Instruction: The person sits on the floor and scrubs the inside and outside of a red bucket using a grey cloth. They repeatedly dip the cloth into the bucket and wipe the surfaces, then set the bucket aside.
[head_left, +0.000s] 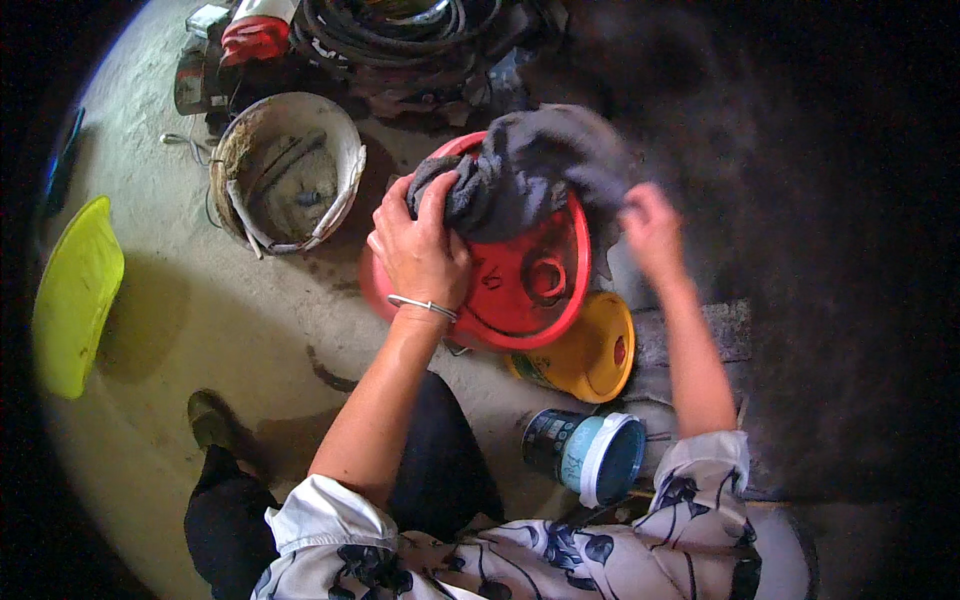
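Observation:
A dark grey cloth (517, 180) lies bunched over the far part of a red plastic drum (517, 292). My left hand (424, 240) grips the cloth's bunched left end above the drum's top, thumb and fingers around it. At the cloth's right end is my right hand (652, 225), blurred, with its fingers closed on the edge. Between the two hands the cloth arches up, its right side smeared by motion. A round red cap (545, 279) shows on the drum's top near its right rim.
Beside the drum stand a yellow bucket (585, 352) and a blue paint tub (611, 457) with a white rim. A worn, dirty bucket (289, 180) is at the far left, near coiled black hose (405, 37). A yellow-green plastic piece (79, 300) sits at the left.

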